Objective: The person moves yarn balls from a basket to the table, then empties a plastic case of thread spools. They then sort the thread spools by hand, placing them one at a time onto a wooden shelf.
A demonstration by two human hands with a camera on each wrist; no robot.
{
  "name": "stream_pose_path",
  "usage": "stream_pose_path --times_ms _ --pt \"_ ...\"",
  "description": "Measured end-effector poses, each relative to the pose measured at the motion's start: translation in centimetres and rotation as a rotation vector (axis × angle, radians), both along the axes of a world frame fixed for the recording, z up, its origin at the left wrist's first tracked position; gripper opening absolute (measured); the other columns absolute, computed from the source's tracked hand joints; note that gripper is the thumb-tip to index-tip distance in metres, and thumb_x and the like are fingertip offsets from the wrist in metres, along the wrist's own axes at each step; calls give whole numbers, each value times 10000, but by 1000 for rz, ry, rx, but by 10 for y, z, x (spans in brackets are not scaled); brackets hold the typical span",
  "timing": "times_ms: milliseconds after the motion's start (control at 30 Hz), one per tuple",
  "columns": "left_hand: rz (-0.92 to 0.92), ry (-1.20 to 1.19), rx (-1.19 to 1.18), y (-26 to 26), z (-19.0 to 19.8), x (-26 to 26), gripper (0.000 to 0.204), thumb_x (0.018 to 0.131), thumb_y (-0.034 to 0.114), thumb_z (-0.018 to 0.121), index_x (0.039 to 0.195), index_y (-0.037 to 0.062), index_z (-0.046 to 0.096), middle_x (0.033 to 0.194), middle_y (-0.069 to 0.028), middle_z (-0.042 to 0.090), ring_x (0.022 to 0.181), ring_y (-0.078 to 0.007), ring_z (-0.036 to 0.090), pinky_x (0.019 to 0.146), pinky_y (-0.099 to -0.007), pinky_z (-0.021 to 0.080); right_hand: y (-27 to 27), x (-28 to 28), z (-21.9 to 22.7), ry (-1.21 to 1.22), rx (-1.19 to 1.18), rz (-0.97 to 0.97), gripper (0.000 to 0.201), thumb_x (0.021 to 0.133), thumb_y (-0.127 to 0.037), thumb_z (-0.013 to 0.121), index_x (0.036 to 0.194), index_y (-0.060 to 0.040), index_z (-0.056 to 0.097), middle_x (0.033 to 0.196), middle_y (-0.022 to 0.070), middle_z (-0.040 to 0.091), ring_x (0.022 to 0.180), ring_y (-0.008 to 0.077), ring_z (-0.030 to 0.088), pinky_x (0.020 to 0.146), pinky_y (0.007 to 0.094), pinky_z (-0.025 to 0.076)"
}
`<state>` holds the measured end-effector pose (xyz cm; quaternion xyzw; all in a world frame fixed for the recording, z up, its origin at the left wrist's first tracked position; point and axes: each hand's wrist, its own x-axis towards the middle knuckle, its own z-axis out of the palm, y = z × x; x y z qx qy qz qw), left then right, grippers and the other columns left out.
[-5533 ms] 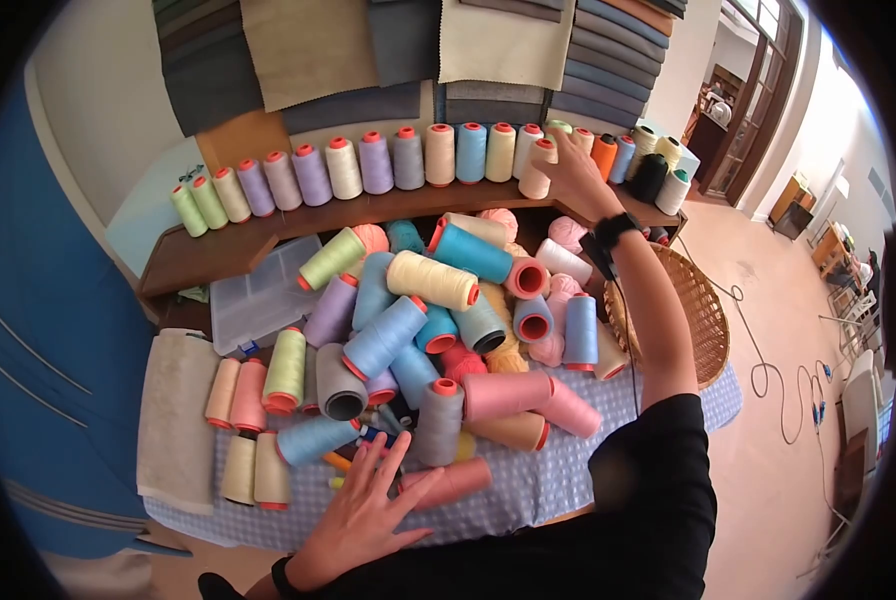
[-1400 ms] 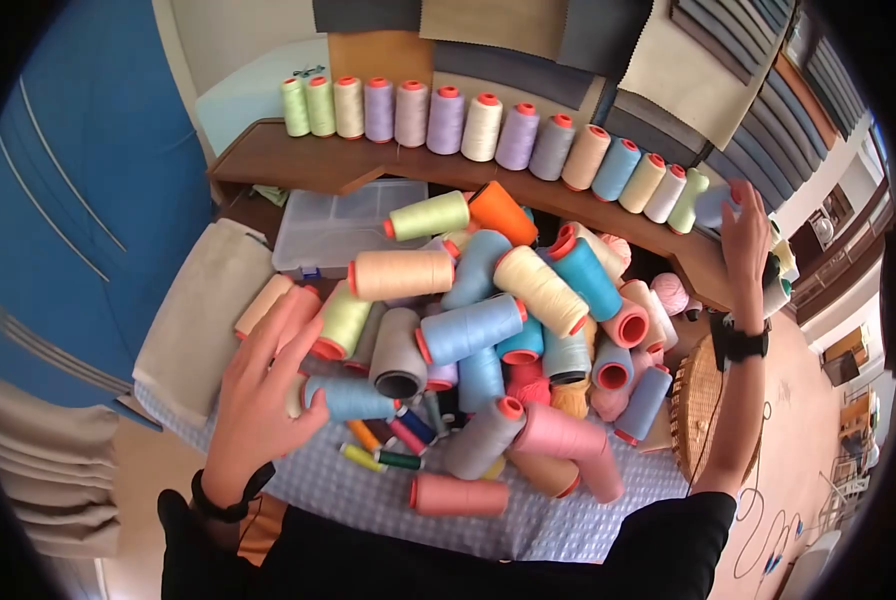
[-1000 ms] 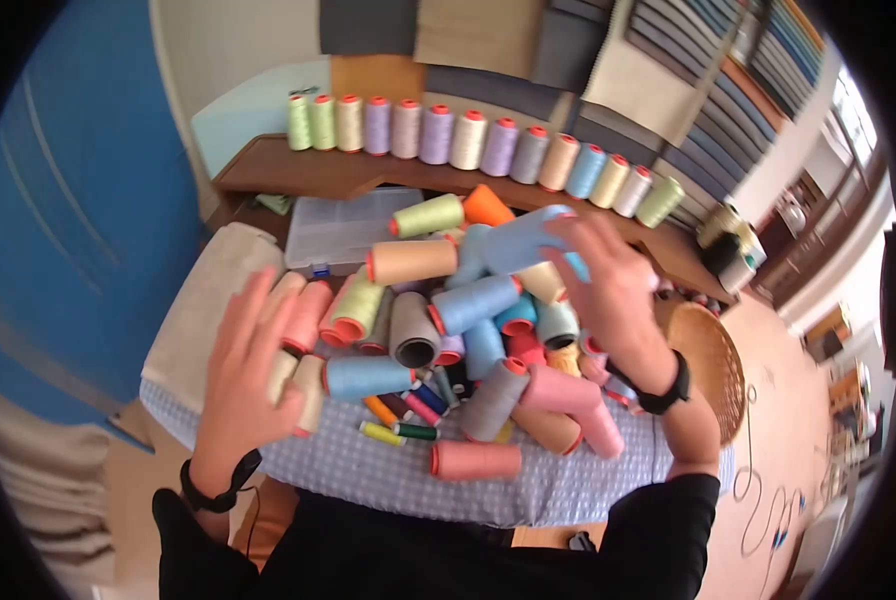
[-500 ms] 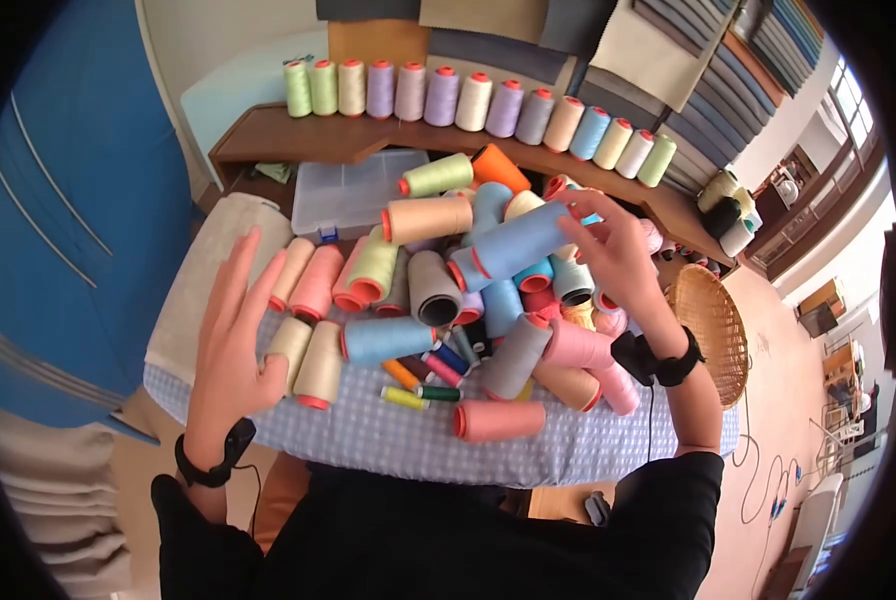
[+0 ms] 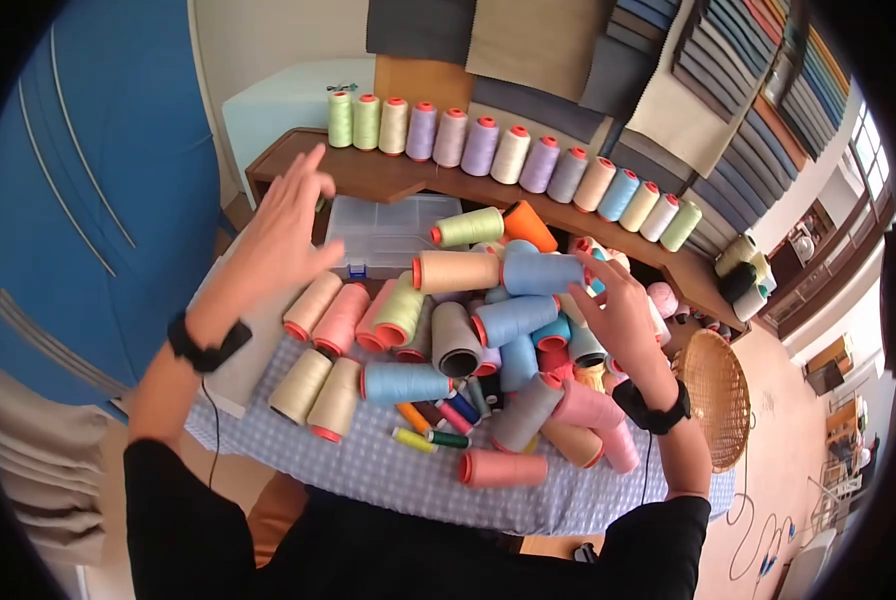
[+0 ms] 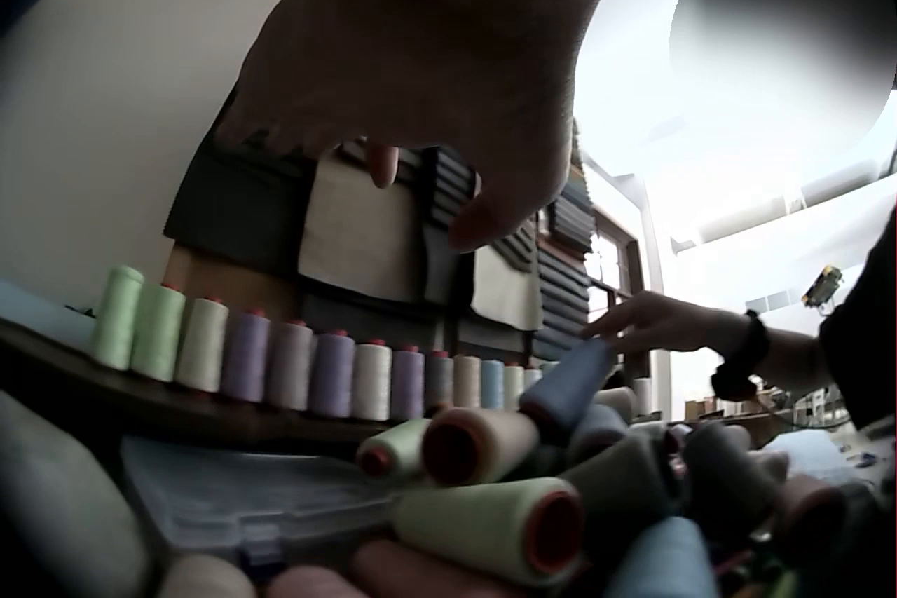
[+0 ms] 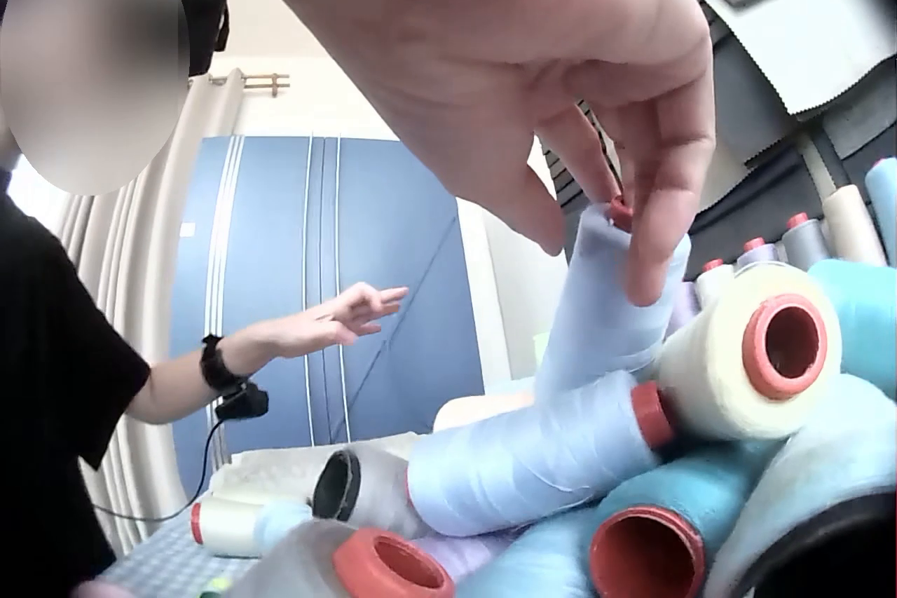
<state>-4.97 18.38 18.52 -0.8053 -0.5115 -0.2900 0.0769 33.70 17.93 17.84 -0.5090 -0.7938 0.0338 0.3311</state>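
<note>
Thumb and fingers of the right hand (image 5: 618,312) pinch the red tip of a light blue cone of thread (image 5: 543,273). That cone lies over the pile, its wide end against a peach cone (image 5: 458,271). In the right wrist view the fingers (image 7: 652,192) surround the top of the blue cone (image 7: 603,311). Raised in the air, the left hand (image 5: 273,235) has spread fingers and holds nothing; it is left of the clear plastic box (image 5: 393,232). The left wrist view shows this hand (image 6: 407,79) above the cones.
A row of upright cones, ending in a green one (image 5: 681,227), lines the brown shelf (image 5: 298,160). Black and cream cones stand farther right. A wicker basket (image 5: 716,400) is at the right; small spools (image 5: 448,439) lie in front on the checked cloth (image 5: 368,460).
From the shelf, the right hand has come to the pile with the blue cone, which now lies more level than half a second ago. The left hand has risen away from the cones.
</note>
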Motion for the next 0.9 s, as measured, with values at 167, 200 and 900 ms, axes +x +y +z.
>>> stream_pose_path --times_ms 167,200,900 --pt "259 -61 28 127 -2 -35 671 729 333 671 1290 80 403 1375 -300 288 1271 -441 318 1012 -481 340 -11 0 0 -240 123 -142 362 731 -207 717 1060 -86 626 994 90 528 671 221 597 534 358 456" --pt "266 -67 38 153 -3 -41 671 729 333 671 1290 80 403 1375 -300 288 1271 -441 318 1012 -481 340 -9 3 -3 -266 225 -88 366 713 -209 732 1044 -98 622 1005 71 499 659 212 579 519 349 442" --pt "313 -48 -126 228 -10 -71 609 675 527 658 1069 63 633 1061 -189 588 1054 -304 506 885 -383 434 39 68 -1 261 -16 -84 376 774 -112 691 1111 -7 561 862 111 630 740 150 595 652 285 476"
